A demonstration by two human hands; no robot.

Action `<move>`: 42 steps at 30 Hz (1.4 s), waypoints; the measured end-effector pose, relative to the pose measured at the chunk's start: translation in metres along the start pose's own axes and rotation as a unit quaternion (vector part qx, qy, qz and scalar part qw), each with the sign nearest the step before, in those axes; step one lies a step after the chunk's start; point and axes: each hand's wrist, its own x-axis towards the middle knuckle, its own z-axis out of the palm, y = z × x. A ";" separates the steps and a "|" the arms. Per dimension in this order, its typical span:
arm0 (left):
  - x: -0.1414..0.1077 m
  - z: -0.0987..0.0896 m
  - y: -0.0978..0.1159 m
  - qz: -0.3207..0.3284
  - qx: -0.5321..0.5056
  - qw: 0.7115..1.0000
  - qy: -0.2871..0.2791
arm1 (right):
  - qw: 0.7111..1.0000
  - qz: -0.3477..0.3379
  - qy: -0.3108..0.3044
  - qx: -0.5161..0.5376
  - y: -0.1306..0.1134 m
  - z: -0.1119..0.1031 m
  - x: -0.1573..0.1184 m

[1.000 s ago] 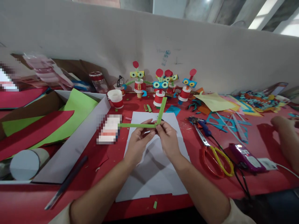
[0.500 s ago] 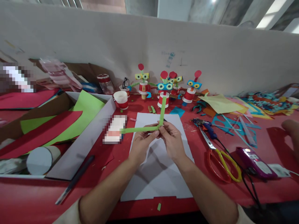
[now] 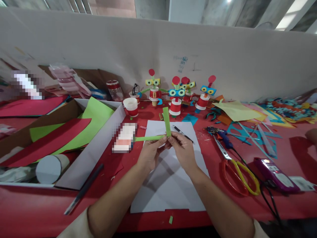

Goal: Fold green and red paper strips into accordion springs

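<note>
Two green paper strips (image 3: 166,123) meet at a corner pinched between my hands, one pointing up and away, the other running out to the left. My left hand (image 3: 151,150) closes its thumb and fingers on the corner from the left. From the right, my right hand (image 3: 182,147) grips the same folded spot, its fingertips close against the left ones. The fold itself is partly covered by the fingers. Beneath both hands lies a white sheet of paper (image 3: 170,195), with a black pen (image 3: 182,133) on its far part.
Paper-cup robot figures (image 3: 175,106) stand at the back. To the left are an open box (image 3: 99,145) of coloured paper and a dark knife-like tool (image 3: 84,188). Scissors (image 3: 241,175), a blue glue gun (image 3: 226,138) and a purple device (image 3: 276,175) lie to the right.
The upright strip has swung from leaning right to leaning slightly left, now showing a wider face. Both hands stay pinched at the corner. The view has shifted slightly.
</note>
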 end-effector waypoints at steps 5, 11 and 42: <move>0.000 0.002 0.001 0.003 -0.005 1.000 0.018 | 0.999 -0.016 -0.008 -0.029 0.003 0.000 -0.001; 0.003 0.003 0.003 -0.062 -0.071 0.991 0.098 | 0.997 -0.064 -0.008 -0.030 0.010 0.002 -0.006; -0.004 0.007 0.000 0.100 0.062 0.990 0.082 | 0.988 0.060 -0.006 0.139 0.005 0.003 0.000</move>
